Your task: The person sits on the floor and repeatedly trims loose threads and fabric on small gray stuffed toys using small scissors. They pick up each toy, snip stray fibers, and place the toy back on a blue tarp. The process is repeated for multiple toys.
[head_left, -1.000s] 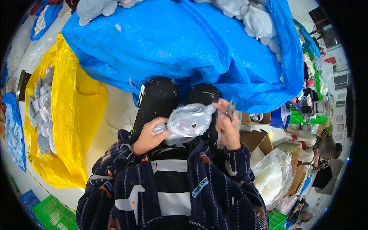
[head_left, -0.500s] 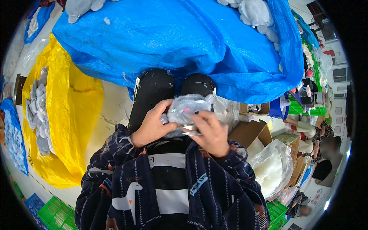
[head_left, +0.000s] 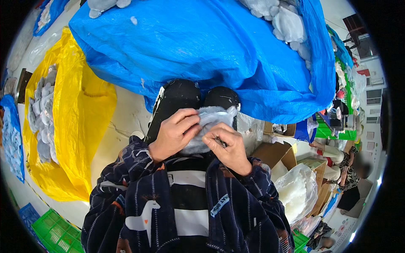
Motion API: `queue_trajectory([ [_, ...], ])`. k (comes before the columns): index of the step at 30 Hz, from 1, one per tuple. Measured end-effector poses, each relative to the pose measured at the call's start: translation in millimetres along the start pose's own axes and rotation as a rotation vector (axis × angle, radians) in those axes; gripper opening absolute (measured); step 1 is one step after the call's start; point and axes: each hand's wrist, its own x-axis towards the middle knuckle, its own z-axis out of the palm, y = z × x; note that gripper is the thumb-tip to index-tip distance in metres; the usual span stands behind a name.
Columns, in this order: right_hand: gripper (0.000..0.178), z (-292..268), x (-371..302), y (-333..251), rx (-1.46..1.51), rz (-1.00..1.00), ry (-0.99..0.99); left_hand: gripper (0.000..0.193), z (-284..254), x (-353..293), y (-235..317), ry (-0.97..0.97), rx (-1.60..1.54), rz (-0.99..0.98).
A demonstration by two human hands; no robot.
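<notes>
While sitting beside the blue tarp [head_left: 202, 46], the person is clamping both grips, left hand [head_left: 174, 134] and right hand [head_left: 228, 145], on a grey plush piece [head_left: 211, 120], seemingly working its edge; finer pinching likely follows.

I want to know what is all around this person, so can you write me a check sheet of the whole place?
Surface: pale floor; the work rests on the person's lap in black trousers.
Job's things: soft grey fluffy fabric piece, held by both hands over the knees.
Clutter: big blue plastic tarp bag with grey pieces on top; yellow plastic bag holding more grey pieces; brown cardboard box; clear plastic bag of white stuffing; green plastic crates.
Grippers: left hand and right hand both pinch the fabric.
Cables: nothing seen.
Surroundings: another person sits at the right edge.
</notes>
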Motion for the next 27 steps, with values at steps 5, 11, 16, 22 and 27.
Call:
queue_trajectory([
  [5,0.018,12,2,-5,-0.205,-0.155,0.017,0.020,2,-6,-3,0.046,0.083,0.030],
  [11,0.024,14,9,-9,-0.321,-0.289,-0.066,0.012,6,-6,-7,0.086,-0.371,-0.152],
  [16,0.038,6,8,-22,-0.399,-0.146,-0.057,0.015,-1,-5,-6,0.008,-0.381,-0.231],
  [22,0.045,7,3,-19,-0.690,-0.108,0.016,0.021,-1,-9,-4,0.022,-0.591,-0.307],
  [27,0.041,2,2,-13,-0.695,-0.200,0.082,0.018,0,-9,-5,-0.010,-0.776,-0.505],
])
